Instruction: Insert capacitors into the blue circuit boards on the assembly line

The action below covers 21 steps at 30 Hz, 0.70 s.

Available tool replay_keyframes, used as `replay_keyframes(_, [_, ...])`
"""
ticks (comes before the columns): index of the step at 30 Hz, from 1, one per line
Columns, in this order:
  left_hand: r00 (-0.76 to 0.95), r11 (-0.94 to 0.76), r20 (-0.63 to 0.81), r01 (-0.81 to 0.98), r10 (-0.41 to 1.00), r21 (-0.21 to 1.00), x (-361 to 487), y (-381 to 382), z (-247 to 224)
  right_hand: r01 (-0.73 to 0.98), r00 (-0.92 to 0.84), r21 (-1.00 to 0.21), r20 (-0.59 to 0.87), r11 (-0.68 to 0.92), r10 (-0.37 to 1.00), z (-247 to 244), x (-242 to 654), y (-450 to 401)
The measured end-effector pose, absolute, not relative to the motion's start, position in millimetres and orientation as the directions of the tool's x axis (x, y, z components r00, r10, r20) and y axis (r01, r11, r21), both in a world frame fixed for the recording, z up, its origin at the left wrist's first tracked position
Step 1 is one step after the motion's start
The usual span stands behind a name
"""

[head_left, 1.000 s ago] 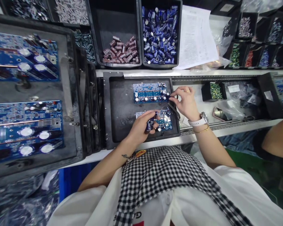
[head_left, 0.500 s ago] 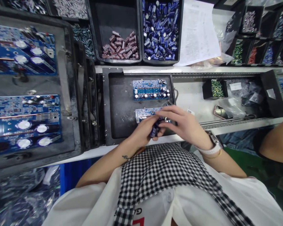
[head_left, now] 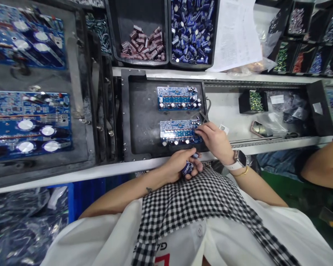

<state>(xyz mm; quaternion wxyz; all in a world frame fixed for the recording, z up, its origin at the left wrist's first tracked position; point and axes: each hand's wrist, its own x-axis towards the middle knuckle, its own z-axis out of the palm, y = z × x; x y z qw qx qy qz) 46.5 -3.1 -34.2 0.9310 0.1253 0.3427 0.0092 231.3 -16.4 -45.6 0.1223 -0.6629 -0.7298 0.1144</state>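
Observation:
My left hand [head_left: 180, 164] is curled, palm up, around several blue capacitors [head_left: 187, 168] just in front of the tray's near edge. My right hand [head_left: 215, 140] pinches at the right end of the nearer blue circuit board [head_left: 172, 127]; its fingertips hide whatever is between them. Round capacitors stand along that board's near edge. Behind it in the same black tray [head_left: 143, 122] lies a second blue circuit board [head_left: 177, 99], with capacitors along its near edge and at its right end.
Bins of brown capacitors [head_left: 144, 44] and blue capacitors [head_left: 192, 29] stand behind the tray. Upright trays with larger boards [head_left: 30, 122] crowd the left. To the right are a small box of green parts [head_left: 255, 100], a phone [head_left: 258, 128] and another person's arm [head_left: 326, 166].
My hands have parted. The left drew back toward my body with the capacitors, and the right moved to the nearer board's right end, uncovering most of that board. The view has shifted slightly.

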Motion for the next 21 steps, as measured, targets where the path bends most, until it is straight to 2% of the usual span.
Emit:
replay_keyframes(7, [0.724,0.985,-0.673,-0.054,0.151,0.164,44,0,-31,0.978,-0.094,-0.182,0.037,0.1,0.995,-42,230,-17])
replay_keyframes(13, [0.746,0.988,-0.652,-0.046,0.132,0.147,47,4,-31,0.979,-0.122,-0.162,0.04,0.127,0.992,-43,230,-18])
replay_keyframes(18, [0.693,0.983,-0.709,0.002,0.131,0.183,49,2,-35,0.947,-0.23,-0.225,0.02,0.228,0.973,-47,232,-19])
replay_keyframes(21, [0.683,0.983,-0.721,0.021,0.119,0.182,50,0,-40,0.902,-0.151,-0.398,0.068,0.166,0.986,-33,228,-24])
